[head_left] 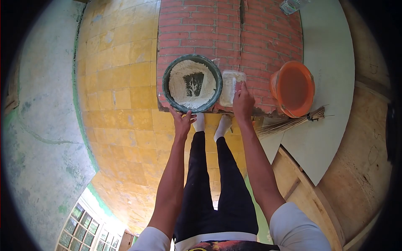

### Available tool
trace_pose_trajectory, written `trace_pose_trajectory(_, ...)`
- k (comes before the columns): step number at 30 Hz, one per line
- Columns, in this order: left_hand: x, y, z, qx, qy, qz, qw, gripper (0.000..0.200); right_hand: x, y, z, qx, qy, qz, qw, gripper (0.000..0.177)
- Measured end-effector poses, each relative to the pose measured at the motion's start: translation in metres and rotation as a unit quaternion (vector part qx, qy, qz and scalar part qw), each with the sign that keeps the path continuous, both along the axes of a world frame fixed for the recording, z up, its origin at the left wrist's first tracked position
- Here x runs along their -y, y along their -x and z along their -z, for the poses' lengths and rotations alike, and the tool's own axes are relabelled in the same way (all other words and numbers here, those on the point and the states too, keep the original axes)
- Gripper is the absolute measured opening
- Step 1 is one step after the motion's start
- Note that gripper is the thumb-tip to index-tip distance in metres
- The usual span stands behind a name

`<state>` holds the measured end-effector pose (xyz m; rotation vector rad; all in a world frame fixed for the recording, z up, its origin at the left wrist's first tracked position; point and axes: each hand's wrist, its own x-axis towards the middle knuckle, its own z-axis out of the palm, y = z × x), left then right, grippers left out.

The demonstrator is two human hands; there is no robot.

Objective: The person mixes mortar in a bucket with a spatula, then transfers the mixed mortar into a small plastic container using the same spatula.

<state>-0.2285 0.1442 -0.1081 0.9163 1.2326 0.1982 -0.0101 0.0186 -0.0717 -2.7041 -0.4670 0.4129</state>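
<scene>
A round dark green basin [166, 85] of pale powder stands on the red brick-patterned table near its front edge. A dark patch with branching powder marks shows in the middle of the powder [178, 83]. My left hand [182, 122] holds the near rim of the basin, thumb and fingers spread along it. Right beside the basin lies a white rectangular tray-like piece [227, 90], coated with pale material. My right hand [243, 103] has its fingers closed at the right side of this piece; the exact grip is partly hidden.
An orange bucket [312, 90] with murky liquid stands at the table's right edge. Below it lies a stick broom [289, 125]. A clear plastic bottle [289, 6] is at the far right. My feet [223, 125] are by the table's front edge, on yellow tiles [121, 98].
</scene>
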Motion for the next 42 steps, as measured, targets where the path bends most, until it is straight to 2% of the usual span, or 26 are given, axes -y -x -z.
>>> trace_pose_trajectory(2,0.001,-0.001,0.0,-0.001,0.003,-0.004,1.0,0.095,0.006,-0.005,-0.005,0.005,-0.005,0.017,1.0,0.045)
trace_pose_trajectory(4,0.0,0.0,0.0,-0.004,0.002,-0.008,1.0,0.095,0.011,-0.009,-0.006,0.06,-0.069,0.028,0.995,0.043)
trace_pose_trajectory(8,0.0,0.0,-0.001,0.002,0.003,-0.005,1.0,0.096,0.009,-0.014,-0.026,0.031,-0.119,0.076,0.989,0.04)
trace_pose_trajectory(10,0.001,-0.001,-0.002,-0.002,0.006,-0.005,1.0,0.097,0.001,-0.013,-0.039,0.018,-0.203,0.092,0.975,0.038)
trace_pose_trajectory(13,0.0,-0.001,-0.002,-0.002,0.004,-0.007,1.0,0.098,-0.017,-0.008,-0.053,0.009,-0.213,0.09,0.973,0.035)
trace_pose_trajectory(14,0.0,-0.001,-0.002,-0.005,0.005,-0.006,1.0,0.098,-0.025,-0.004,-0.057,0.009,-0.213,0.089,0.973,0.035)
trace_pose_trajectory(16,0.0,-0.002,-0.003,-0.008,0.006,-0.004,1.0,0.099,-0.044,0.006,-0.065,-0.063,-0.148,0.01,0.987,0.031)
trace_pose_trajectory(17,0.0,-0.002,-0.004,-0.008,0.015,-0.005,1.0,0.099,-0.051,0.011,-0.061,-0.063,-0.148,0.009,0.987,0.031)
trace_pose_trajectory(20,0.0,-0.001,-0.003,-0.007,0.02,-0.003,1.0,0.099,-0.07,0.019,-0.03,-0.049,-0.143,-0.098,0.984,0.032)
trace_pose_trajectory(24,-0.001,0.002,0.0,-0.007,0.021,0.009,1.0,0.102,-0.092,0.012,-0.016,-0.04,-0.097,-0.132,0.986,0.034)
trace_pose_trajectory(26,-0.001,0.004,-0.003,0.0,0.03,0.015,0.999,0.104,-0.105,0.011,-0.01,-0.07,-0.125,-0.207,0.968,0.034)
trace_pose_trajectory(27,-0.002,0.004,-0.003,0.01,0.038,0.021,0.999,0.105,-0.113,0.012,-0.004,-0.071,-0.125,-0.208,0.967,0.034)
trace_pose_trajectory(29,-0.001,0.005,-0.004,0.017,0.043,0.016,0.999,0.106,-0.126,0.017,0.008,-0.087,-0.096,-0.321,0.938,0.023)
trace_pose_trajectory(30,-0.001,0.005,-0.002,0.025,0.047,0.014,0.999,0.107,-0.133,0.019,0.009,-0.088,-0.096,-0.323,0.938,0.023)
trace_pose_trajectory(32,0.0,0.008,-0.001,0.029,0.041,0.017,0.999,0.106,-0.144,0.024,0.011,-0.209,-0.004,-0.353,0.912,0.023)
trace_pose_trajectory(36,-0.007,0.014,-0.003,0.034,0.018,0.026,0.999,0.104,-0.144,0.03,0.027,-0.193,-0.042,-0.335,0.921,0.027)
trace_pose_trajectory(38,-0.01,0.015,-0.004,0.041,0.014,0.025,0.999,0.104,-0.14,0.028,0.032,-0.213,-0.066,-0.273,0.936,0.03)
trace_pose_trajectory(42,-0.013,0.013,-0.009,0.041,0.007,0.035,0.998,0.103,-0.146,0.025,0.029,-0.253,-0.074,-0.227,0.937,0.032)
